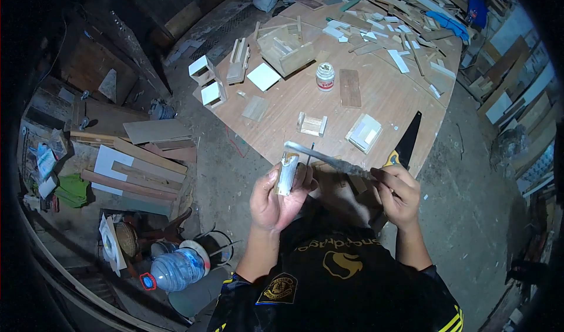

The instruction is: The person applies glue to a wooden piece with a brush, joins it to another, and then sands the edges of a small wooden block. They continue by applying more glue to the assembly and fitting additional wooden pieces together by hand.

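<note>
A small wood piece with a white face [286, 176] is held upright in my left hand [271, 198], whose fingers are wrapped round its sides. My right hand [400, 194] is closed on the end of a long, thin tool [329, 159], perhaps a file or blade. The tool's far end lies at the top edge of the wood piece, where a brownish patch shows. Just beyond my hands on the table are a small wooden bracket [312, 124] and a stack of white-topped pieces [364, 133]. A handsaw [408, 138] lies beyond my right hand.
The wooden table [282, 112] carries an open jar [325, 76], a brown board [351, 88], wooden box assemblies [286, 50] and scattered offcuts [376, 29]. Left on the floor are boards [135, 167] and a large water bottle [176, 270]. More boards lean at the right.
</note>
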A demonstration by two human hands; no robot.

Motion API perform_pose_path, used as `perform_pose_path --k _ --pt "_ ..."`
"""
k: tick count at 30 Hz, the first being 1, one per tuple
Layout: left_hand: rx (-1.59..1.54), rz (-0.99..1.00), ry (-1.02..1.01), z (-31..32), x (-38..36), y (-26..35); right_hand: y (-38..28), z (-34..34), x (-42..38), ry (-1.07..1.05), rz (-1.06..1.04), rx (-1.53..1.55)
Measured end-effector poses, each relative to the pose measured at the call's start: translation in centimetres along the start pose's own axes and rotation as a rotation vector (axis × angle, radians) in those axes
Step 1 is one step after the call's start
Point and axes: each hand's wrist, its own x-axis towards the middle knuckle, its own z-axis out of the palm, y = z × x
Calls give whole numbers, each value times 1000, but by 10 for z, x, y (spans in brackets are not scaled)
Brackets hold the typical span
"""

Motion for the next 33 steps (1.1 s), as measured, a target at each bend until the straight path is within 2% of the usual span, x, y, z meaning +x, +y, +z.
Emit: perform_pose_path --k 3,6,9,11,12,15,18,21,25,27,29,33 --pt "-31 9 7 0 0 -1 -1 -1 1 28 -12 35" --pt "-30 36 74 1 -1 -1 -2 -5 1 -31 -7 112" --pt "101 79 187 8 -1 1 1 -4 1 -10 -43 105" --pt "402 91 256 9 -2 2 -2 -5 4 14 -31 113" --pt "400 88 254 7 -3 3 -2 -6 5 16 -29 110" --pt "705 45 276 1 -8 10 -2 -9 8 37 -37 83" --pt "877 20 245 9 -9 18 -1 -13 7 -42 30 67" --pt "906 66 301 18 -5 15 5 -15 6 -40 26 111" --pt "967 48 257 12 -6 20 6 -24 9 -120 -19 117" --pt "839 60 282 13 -6 20 4 -26 9 -134 -7 131" --pt "790 47 271 9 -6 19 2 -27 7 -27 156 198" --pt "591 25 224 11 -4 11 5 -18 4 43 143 193"
